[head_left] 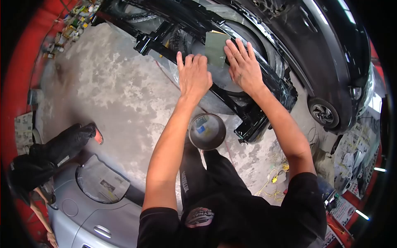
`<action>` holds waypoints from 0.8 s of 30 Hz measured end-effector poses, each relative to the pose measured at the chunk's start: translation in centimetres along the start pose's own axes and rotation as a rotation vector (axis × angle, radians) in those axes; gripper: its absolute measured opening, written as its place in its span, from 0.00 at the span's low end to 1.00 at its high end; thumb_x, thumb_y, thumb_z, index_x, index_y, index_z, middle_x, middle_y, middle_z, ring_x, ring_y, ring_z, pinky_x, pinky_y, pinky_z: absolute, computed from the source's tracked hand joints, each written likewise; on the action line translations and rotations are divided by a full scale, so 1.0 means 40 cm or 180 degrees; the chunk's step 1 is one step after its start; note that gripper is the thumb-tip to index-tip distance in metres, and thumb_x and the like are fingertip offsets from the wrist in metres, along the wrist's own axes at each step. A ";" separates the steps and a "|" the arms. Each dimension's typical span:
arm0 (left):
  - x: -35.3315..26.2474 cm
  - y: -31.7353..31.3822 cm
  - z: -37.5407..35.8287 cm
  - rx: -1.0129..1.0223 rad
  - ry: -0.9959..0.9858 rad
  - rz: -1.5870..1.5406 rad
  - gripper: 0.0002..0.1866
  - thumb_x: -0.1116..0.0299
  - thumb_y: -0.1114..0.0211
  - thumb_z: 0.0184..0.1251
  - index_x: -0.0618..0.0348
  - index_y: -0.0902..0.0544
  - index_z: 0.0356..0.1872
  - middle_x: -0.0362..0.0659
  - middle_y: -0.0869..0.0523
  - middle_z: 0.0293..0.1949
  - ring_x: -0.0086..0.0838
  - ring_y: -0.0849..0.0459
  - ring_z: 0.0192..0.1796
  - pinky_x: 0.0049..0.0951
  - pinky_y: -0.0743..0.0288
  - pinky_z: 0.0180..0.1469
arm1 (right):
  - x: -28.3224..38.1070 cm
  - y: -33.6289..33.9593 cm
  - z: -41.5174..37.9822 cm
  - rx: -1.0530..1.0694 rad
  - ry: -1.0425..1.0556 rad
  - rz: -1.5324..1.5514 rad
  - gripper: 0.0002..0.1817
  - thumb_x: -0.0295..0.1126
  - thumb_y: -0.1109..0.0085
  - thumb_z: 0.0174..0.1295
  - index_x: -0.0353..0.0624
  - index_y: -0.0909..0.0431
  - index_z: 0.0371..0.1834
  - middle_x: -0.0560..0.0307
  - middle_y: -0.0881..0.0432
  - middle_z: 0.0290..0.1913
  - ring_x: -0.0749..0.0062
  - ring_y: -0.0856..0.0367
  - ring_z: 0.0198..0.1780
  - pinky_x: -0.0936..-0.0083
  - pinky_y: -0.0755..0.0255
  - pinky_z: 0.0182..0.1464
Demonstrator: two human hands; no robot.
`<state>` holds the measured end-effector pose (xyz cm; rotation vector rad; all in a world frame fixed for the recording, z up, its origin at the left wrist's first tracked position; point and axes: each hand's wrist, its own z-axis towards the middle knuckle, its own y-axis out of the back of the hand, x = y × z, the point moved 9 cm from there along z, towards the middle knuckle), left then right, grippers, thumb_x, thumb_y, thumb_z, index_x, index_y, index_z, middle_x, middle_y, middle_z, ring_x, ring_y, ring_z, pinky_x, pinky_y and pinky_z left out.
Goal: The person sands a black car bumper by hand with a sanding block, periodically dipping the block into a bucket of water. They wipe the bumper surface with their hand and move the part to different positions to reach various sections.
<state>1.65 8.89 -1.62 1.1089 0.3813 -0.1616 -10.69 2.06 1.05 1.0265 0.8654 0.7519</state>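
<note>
1. Nearest the cam: person's own black shirt and dark trousers, both arms stretched fwd over the work.
2. Metal bowl (207,131) sits on the floor between the arms, just in front of the knees; something blue inside, can't tell what.
3. Left hand (194,77): palm down, fingers spread and flat, not gripping anything. It rests on the black bumper panel (252,120), just beside the sheet's left edge.
4. Right hand (244,66): also palm down, fingers open and splayed, fingertips pressing on the right edge of the green sanding sheet (216,48).
5. Sheet lies flat on the upper face of the panel, between the two hands, partly under the right fingertips.
6. Panel runs diagonally from upper left to lower right, glossy black, resting over the stained concrete floor (111,91).
7. Left side, lower: grey car body part (99,206) w/ newspaper masking; another person's black-clad leg (62,146) next to it.
8. Farther right: black car (331,49), front wheel visible, well apart from the hands.
9. Far upper left: row of small cans (68,29) by the red wall.
10. Lower right floor: yellow cable (273,175).
</note>
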 end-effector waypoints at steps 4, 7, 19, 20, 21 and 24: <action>0.008 0.003 0.009 0.0009 0.0181 -0.0058 0.25 0.70 0.29 0.60 0.61 0.19 0.60 0.48 0.12 0.58 0.44 0.19 0.65 0.63 0.50 0.84 | -0.032 0.011 -0.025 -0.0106 0.0056 0.0061 0.28 0.38 0.37 0.72 0.43 0.21 0.73 0.51 0.32 0.83 0.46 0.38 0.84 0.42 0.43 0.83; -0.005 0.014 0.046 -0.0040 0.0601 -0.0203 0.30 0.69 0.31 0.66 0.63 0.24 0.70 0.51 0.11 0.58 0.48 0.15 0.62 0.64 0.49 0.83 | -0.038 0.041 0.011 -0.0195 0.0062 0.0320 0.20 0.36 0.37 0.74 0.43 0.15 0.66 0.49 0.25 0.77 0.44 0.32 0.81 0.42 0.39 0.82; -0.086 0.093 -0.014 -0.0153 0.0688 -0.2698 0.11 0.83 0.32 0.64 0.65 0.12 0.46 0.53 0.12 0.41 0.53 0.12 0.46 0.47 0.20 0.51 | -0.092 0.115 -0.044 0.0838 -0.1461 0.4487 0.51 0.25 0.21 0.60 0.44 0.38 0.87 0.52 0.15 0.67 0.71 0.19 0.67 0.71 0.28 0.71; -0.101 0.098 -0.054 -0.0139 0.0674 -0.2737 0.11 0.83 0.32 0.64 0.65 0.12 0.46 0.53 0.12 0.41 0.53 0.12 0.46 0.47 0.20 0.51 | -0.064 0.089 -0.076 0.1684 -0.1393 0.4678 0.52 0.24 0.21 0.59 0.48 0.37 0.88 0.55 0.16 0.68 0.73 0.21 0.68 0.72 0.32 0.75; -0.123 0.091 -0.090 0.0042 0.0594 -0.2631 0.11 0.83 0.32 0.64 0.64 0.12 0.46 0.52 0.12 0.42 0.49 0.11 0.48 0.42 0.20 0.51 | -0.032 0.121 -0.089 0.1920 -0.1070 0.4319 0.50 0.26 0.21 0.61 0.49 0.36 0.88 0.52 0.16 0.70 0.70 0.22 0.71 0.71 0.36 0.79; -0.185 0.075 -0.145 0.0017 0.0217 -0.2508 0.09 0.79 0.32 0.66 0.64 0.11 0.46 0.52 0.12 0.44 0.45 0.10 0.50 0.43 0.19 0.56 | 0.012 0.127 -0.155 0.2066 -0.0518 0.3723 0.47 0.33 0.22 0.65 0.52 0.36 0.87 0.42 0.17 0.72 0.60 0.24 0.78 0.66 0.43 0.84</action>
